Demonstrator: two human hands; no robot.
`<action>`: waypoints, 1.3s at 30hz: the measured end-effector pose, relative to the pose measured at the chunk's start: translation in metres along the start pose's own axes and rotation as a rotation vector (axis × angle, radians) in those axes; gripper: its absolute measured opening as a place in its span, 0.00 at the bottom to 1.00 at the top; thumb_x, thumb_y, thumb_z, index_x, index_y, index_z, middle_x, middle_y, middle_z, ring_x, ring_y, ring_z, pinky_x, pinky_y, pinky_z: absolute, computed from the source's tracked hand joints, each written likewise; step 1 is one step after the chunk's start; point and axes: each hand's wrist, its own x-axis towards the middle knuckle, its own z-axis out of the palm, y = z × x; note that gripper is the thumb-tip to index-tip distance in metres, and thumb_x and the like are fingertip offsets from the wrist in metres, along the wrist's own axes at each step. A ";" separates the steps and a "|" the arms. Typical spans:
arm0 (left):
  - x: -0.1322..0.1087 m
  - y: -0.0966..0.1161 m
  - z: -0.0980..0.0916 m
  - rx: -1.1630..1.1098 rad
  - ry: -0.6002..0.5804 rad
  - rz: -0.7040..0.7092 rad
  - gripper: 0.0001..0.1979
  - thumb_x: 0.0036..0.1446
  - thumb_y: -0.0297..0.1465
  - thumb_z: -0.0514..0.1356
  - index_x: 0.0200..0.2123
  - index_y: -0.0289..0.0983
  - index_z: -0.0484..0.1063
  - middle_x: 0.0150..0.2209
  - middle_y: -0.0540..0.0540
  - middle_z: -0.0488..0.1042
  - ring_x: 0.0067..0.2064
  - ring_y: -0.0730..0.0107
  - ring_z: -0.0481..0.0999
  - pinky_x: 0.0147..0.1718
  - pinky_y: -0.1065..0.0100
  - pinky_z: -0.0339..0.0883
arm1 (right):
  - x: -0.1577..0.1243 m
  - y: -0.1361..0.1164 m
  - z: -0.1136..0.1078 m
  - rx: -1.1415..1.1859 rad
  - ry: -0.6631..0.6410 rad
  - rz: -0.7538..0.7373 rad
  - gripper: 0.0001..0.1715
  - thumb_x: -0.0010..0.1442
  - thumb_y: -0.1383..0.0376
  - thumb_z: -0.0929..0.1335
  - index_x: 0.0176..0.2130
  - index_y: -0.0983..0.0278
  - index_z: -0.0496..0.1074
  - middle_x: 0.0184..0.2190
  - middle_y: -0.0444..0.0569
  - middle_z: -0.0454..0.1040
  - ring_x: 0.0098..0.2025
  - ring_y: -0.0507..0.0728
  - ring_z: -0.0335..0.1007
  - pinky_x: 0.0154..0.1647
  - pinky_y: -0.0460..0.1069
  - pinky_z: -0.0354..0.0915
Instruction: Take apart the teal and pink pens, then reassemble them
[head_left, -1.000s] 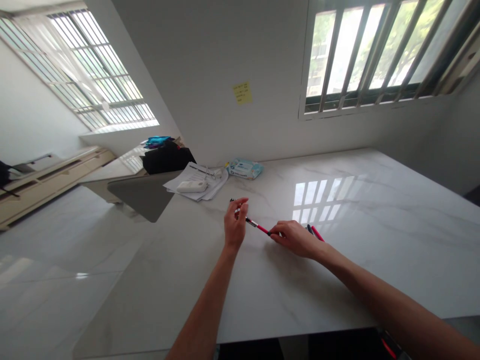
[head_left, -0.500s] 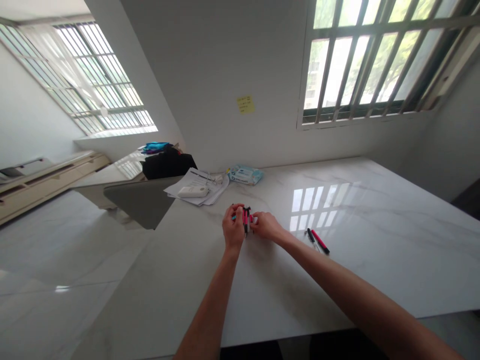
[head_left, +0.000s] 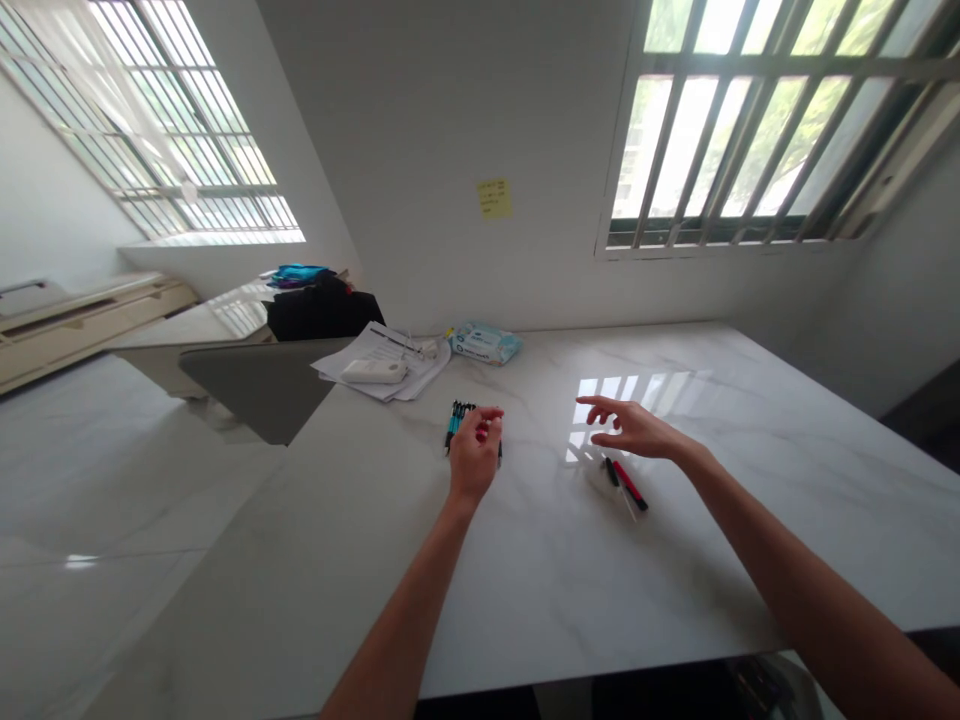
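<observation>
Several pens (head_left: 453,424) lie side by side on the white marbled table (head_left: 540,580); teal ones show at the left of the row. My left hand (head_left: 475,455) rests over the right part of this row with curled fingers, hiding most of the pens there. What its fingertips hold, if anything, is hidden. My right hand (head_left: 626,425) hovers over the table to the right, fingers spread and nothing in them. Just below it lie a red pen (head_left: 630,485) with a black end and a black-and-clear pen (head_left: 613,473).
Papers (head_left: 420,380) with a white device (head_left: 375,371) on them lie at the back left, beside a blue wipes pack (head_left: 486,343). A grey chair back (head_left: 255,385) stands past the table's left edge. A yellow note (head_left: 495,199) is on the wall.
My right hand has left the row of pens, moved right and opened. My left hand has shifted over the row, and the teal pens at its left now show. The view has shifted slightly.
</observation>
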 end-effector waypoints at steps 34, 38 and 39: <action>-0.013 0.014 0.021 -0.044 -0.319 0.085 0.11 0.61 0.37 0.65 0.44 0.39 0.78 0.38 0.47 0.80 0.35 0.69 0.77 0.39 0.67 0.73 | -0.028 0.008 -0.011 0.509 0.045 0.052 0.26 0.54 0.55 0.78 0.49 0.63 0.77 0.32 0.45 0.75 0.35 0.54 0.74 0.39 0.50 0.72; -0.024 0.024 0.030 -0.099 -0.440 0.108 0.20 0.56 0.39 0.70 0.51 0.40 0.77 0.44 0.44 0.80 0.37 0.69 0.78 0.38 0.68 0.73 | -0.018 -0.007 0.021 0.638 0.108 0.004 0.22 0.52 0.55 0.79 0.43 0.63 0.78 0.28 0.42 0.73 0.31 0.52 0.71 0.33 0.47 0.68; -0.026 0.026 0.032 -0.108 -0.475 0.100 0.21 0.56 0.39 0.71 0.51 0.40 0.77 0.44 0.44 0.80 0.36 0.69 0.78 0.37 0.68 0.73 | -0.016 -0.010 0.030 0.659 0.114 0.000 0.21 0.52 0.55 0.80 0.42 0.63 0.78 0.28 0.42 0.74 0.31 0.52 0.71 0.33 0.47 0.68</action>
